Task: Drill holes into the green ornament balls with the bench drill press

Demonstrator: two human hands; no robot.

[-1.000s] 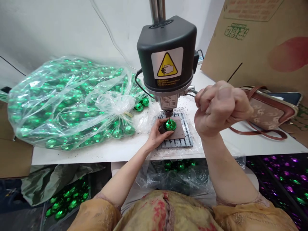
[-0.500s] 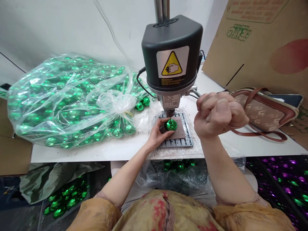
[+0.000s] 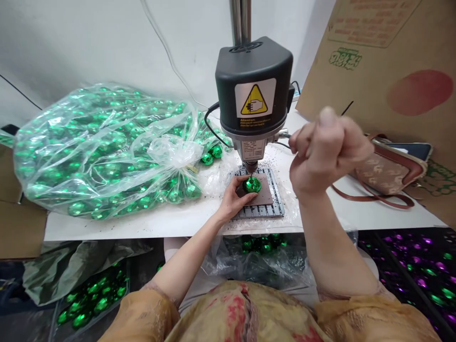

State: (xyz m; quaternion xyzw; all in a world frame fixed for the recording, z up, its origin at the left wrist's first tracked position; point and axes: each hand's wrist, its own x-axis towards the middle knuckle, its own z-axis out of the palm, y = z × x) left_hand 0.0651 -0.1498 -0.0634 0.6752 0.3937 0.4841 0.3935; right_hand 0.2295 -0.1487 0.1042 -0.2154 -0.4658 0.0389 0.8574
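A shiny green faceted ball (image 3: 253, 184) rests on a brown pad over the slotted metal base plate (image 3: 278, 202) of a bench drill press (image 3: 254, 90). My left hand (image 3: 237, 194) pinches the ball from the left, thumb in front and fingers behind. The thin drill bit (image 3: 251, 175) points straight down at the ball's top; whether its tip is inside I cannot tell. Right of the machine, my right hand (image 3: 326, 154) is closed in a raised fist around the press's feed lever (image 3: 284, 135). Most of that lever is hidden by the fist.
A large tied clear bag (image 3: 107, 152) of green balls lies left on the white table (image 3: 142, 229). Loose green balls (image 3: 212, 154) sit beside it. A handbag (image 3: 390, 166) and a cardboard box (image 3: 374, 71) stand right. Below are tubs of green and purple balls (image 3: 409, 266).
My right fist dips slightly, then rises and tips back with the lever. My left hand keeps the ball under the bit. The whole view shifts a little.
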